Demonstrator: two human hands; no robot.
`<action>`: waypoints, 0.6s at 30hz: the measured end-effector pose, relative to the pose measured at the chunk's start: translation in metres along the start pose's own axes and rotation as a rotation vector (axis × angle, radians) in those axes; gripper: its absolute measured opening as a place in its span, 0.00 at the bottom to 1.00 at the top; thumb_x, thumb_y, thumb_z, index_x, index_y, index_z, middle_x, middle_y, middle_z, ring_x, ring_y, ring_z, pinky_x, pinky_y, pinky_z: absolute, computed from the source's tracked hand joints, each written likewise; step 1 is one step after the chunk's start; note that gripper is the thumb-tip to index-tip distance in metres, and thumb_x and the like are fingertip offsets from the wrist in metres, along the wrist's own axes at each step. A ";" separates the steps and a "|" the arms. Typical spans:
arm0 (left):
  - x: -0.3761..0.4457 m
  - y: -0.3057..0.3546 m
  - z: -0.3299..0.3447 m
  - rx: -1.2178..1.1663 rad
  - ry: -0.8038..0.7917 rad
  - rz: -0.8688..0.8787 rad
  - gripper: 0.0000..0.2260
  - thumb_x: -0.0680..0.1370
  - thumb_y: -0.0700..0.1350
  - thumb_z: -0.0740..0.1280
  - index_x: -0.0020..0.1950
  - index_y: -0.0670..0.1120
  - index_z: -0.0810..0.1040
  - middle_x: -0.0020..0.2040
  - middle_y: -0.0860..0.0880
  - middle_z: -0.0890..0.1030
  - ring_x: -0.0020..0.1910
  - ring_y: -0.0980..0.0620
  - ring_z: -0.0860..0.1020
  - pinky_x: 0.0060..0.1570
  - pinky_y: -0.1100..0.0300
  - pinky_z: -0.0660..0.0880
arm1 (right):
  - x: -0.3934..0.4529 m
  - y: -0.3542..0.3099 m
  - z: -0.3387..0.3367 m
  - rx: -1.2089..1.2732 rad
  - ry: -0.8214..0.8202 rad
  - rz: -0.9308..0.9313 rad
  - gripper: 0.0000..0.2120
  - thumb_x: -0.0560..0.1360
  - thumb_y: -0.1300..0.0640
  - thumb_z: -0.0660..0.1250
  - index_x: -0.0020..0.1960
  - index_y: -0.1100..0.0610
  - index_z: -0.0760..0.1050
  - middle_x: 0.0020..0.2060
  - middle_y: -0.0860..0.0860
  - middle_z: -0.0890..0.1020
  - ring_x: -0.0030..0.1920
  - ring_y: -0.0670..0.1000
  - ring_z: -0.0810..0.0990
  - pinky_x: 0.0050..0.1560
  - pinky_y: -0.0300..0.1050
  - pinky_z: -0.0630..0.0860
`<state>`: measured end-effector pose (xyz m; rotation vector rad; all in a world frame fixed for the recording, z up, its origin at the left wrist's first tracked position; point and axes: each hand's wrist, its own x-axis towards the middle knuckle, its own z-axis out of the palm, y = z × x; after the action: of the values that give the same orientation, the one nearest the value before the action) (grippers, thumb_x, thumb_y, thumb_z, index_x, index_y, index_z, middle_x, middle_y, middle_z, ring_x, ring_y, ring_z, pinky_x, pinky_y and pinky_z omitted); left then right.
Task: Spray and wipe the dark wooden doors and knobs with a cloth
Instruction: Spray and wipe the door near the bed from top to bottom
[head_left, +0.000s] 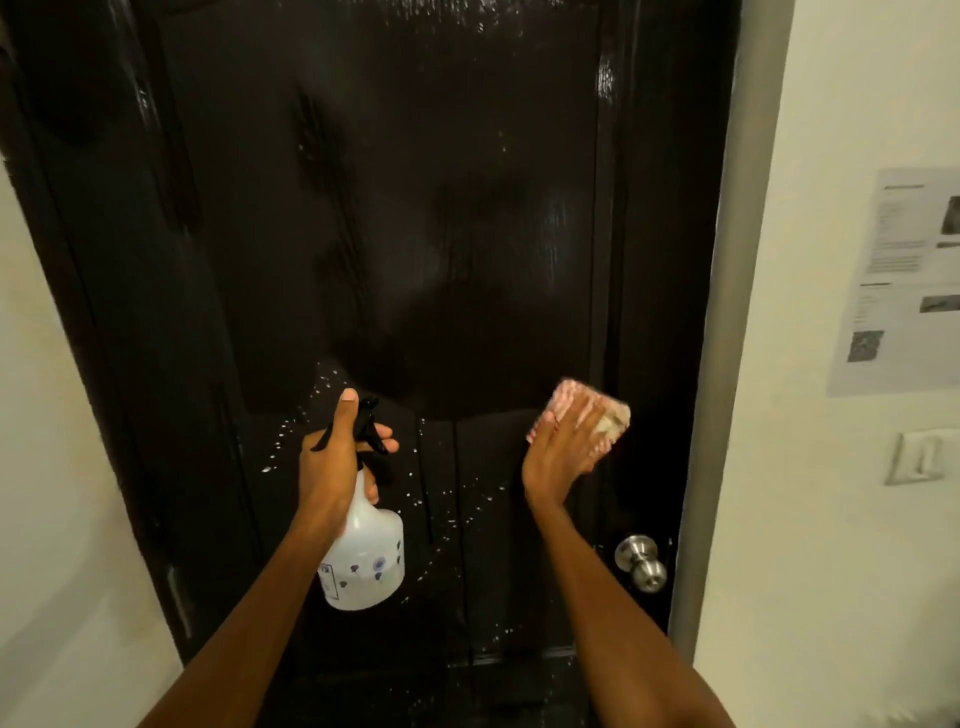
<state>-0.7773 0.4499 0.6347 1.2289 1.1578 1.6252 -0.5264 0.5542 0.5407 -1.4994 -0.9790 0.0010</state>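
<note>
**Door mid-wipe: cloth at right stile, sprayer held off the panel**

Dark wooden door (415, 234) fills the view, shut in its grey frame (727, 312). Surface wet: droplets scattered across the lower half near the left hand, streaks near the top edge.

Right hand (563, 449): fingers straight and together, palm flat, pressing a pink cloth (587, 410) against the door just inside the right stile. Cloth blurred. It sits above the knob (641, 564), apart from it; knob is silver, close to the door's right edge, untouched.

Left hand (337, 462): fingers curled round the neck of a white spray bottle (366, 551), thumb up by the black trigger head (366, 423). Bottle is upright, in front of the lower centre panel.

Open room: bare panel between the two hands and over the whole upper door. Right of the frame, white wall with a paper notice (904, 280) and a switch plate (917, 457).
</note>
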 end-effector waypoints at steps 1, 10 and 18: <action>0.000 -0.001 0.004 0.003 -0.028 0.003 0.31 0.83 0.65 0.59 0.48 0.37 0.84 0.42 0.40 0.87 0.21 0.48 0.72 0.21 0.61 0.69 | 0.011 -0.014 -0.003 0.002 0.010 -0.021 0.31 0.83 0.40 0.44 0.82 0.50 0.42 0.82 0.54 0.44 0.81 0.61 0.42 0.76 0.69 0.42; -0.010 -0.042 0.056 0.010 -0.250 0.052 0.33 0.80 0.66 0.57 0.47 0.35 0.83 0.44 0.38 0.87 0.20 0.49 0.70 0.23 0.59 0.70 | 0.025 0.011 -0.014 -0.068 0.070 -0.246 0.28 0.86 0.42 0.44 0.81 0.45 0.36 0.81 0.47 0.39 0.82 0.53 0.40 0.78 0.58 0.34; -0.044 -0.117 0.059 0.043 -0.219 -0.089 0.36 0.78 0.65 0.57 0.51 0.31 0.82 0.43 0.41 0.87 0.22 0.51 0.73 0.25 0.58 0.72 | -0.119 0.151 0.032 0.264 0.039 0.496 0.31 0.87 0.49 0.51 0.82 0.54 0.39 0.82 0.52 0.40 0.82 0.54 0.40 0.80 0.55 0.43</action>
<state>-0.7028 0.4540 0.5179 1.3274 1.0975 1.3692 -0.5351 0.5359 0.3468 -1.4533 -0.5307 0.4385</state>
